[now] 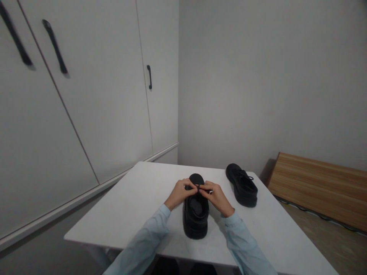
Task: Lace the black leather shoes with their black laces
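A black lace-up shoe point(196, 226) stands on the white table in front of me, its toe pointing away and its heel toward me. Over its lacing, my left hand point(181, 192) comes in from the left with thumb and fingers pinched together. My right hand point(215, 195) meets it from the right, also in a pinch. Between the fingertips a bit of dark shoelace point(198, 187) shows; most of it is covered by my fingers. The second black shoe point(242, 186), with a lace loop showing at its side, rests apart from my hands, farther right.
The white table point(114, 214) has its near edge just before my body. White cupboards with dark handles point(149, 77) line the left. A grey wall point(263, 84) rises behind, and a wood-grain board point(321, 187) leans near it on the right.
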A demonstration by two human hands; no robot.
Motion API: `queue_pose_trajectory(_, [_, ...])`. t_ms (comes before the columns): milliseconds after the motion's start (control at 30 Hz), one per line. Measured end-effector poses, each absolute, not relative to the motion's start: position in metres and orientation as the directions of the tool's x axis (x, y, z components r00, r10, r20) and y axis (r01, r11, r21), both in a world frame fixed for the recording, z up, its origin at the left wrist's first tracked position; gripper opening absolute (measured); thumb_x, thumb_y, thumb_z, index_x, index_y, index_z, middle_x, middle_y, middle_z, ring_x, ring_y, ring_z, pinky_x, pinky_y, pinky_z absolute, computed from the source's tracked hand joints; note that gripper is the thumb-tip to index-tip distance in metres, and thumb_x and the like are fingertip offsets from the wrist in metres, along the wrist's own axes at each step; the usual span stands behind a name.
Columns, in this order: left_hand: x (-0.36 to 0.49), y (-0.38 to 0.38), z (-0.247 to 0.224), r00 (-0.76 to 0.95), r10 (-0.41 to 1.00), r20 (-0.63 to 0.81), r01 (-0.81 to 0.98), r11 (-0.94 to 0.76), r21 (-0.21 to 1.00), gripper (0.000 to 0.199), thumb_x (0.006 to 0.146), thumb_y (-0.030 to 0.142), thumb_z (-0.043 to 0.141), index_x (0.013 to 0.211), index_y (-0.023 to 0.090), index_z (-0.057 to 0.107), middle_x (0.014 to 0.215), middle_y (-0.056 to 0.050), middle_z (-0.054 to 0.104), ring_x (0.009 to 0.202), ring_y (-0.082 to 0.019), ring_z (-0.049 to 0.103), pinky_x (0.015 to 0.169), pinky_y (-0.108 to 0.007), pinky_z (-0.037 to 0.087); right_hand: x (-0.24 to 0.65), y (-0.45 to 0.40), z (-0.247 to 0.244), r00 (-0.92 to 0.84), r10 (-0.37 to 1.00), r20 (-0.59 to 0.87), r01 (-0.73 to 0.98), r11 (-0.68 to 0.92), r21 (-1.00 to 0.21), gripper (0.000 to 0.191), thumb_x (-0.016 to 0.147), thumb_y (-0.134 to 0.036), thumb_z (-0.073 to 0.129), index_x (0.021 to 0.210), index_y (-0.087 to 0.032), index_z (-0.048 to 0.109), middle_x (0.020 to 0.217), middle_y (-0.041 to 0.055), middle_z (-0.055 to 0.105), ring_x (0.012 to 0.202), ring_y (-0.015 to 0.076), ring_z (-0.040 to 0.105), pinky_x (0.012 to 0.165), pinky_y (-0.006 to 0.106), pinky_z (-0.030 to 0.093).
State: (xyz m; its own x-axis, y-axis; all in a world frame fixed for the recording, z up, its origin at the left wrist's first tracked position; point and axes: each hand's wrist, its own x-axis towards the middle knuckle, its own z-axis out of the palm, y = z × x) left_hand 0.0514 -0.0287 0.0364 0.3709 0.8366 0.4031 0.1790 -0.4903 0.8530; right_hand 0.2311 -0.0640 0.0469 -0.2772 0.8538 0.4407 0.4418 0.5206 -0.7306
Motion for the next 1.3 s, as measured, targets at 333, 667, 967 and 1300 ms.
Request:
queue_pose_trajectory(333, [0.0524, -0.0336, 0.0394, 0.373, 0.784, 0.496, 0.172, -0.584, 0.794, 0.010, 0.072, 0.023, 0.065, 0.065, 0.016, 0.062, 0.077, -0.003, 0.062, 0.081, -0.018, 0.056, 0.079, -0.029, 0.041, 0.2313, -0.0620, 0.0441, -0.226, 0.853, 0.470, 0.414, 0.521, -0.747, 0.014, 0.078, -0.027, 0.063, 0.082, -0.016, 0.072, 0.070, 0.0027, 0.059, 0.065, 0.0148, 0.054, 0.057, 0.025, 0.039])
queue_pose_trajectory(667, [0.0568, -0.0376, 0.0364, 0.377, 0.808, 0.453, 0.135, -0.531, 0.836, 0.009, 0.077, 0.024, 0.059, 0.077, 0.015, 0.061, 0.076, -0.002, 0.060, 0.076, -0.016, 0.057, 0.074, -0.027, 0.043, 0.2303, -0.0590, 0.0440, -0.149, 0.923, 0.354, 0.283, 0.383, -0.879, 0.010, 0.072, -0.025, 0.066, 0.071, -0.015, 0.067, 0.068, 0.0026, 0.064, 0.067, 0.0151, 0.057, 0.064, 0.026, 0.042])
queue_pose_trajectory(967, [0.0602, -0.0349, 0.0339, 0.394, 0.814, 0.427, 0.103, -0.501, 0.859, 0.010, 0.080, 0.025, 0.054, 0.078, 0.015, 0.056, 0.076, -0.001, 0.057, 0.075, -0.015, 0.054, 0.071, -0.025, 0.041, 0.2304, -0.0584, 0.0425, -0.107, 0.974, 0.197, 0.148, 0.212, -0.966, 0.016, 0.069, -0.031, 0.066, 0.070, -0.015, 0.062, 0.057, -0.0036, 0.053, 0.044, 0.0071, 0.042, 0.042, 0.020, 0.031])
queue_pose_trajectory(1300, [0.0558, -0.0322, 0.0323, 0.382, 0.829, 0.408, 0.100, -0.476, 0.874, 0.009, 0.079, 0.025, 0.052, 0.075, 0.016, 0.052, 0.073, 0.000, 0.055, 0.073, -0.014, 0.054, 0.070, -0.024, 0.042, 0.2342, -0.0578, 0.0423, -0.135, 0.982, 0.133, 0.089, 0.146, -0.985, 0.010, 0.069, -0.026, 0.057, 0.069, -0.016, 0.056, 0.052, -0.0070, 0.046, 0.038, 0.0045, 0.038, 0.036, 0.017, 0.027])
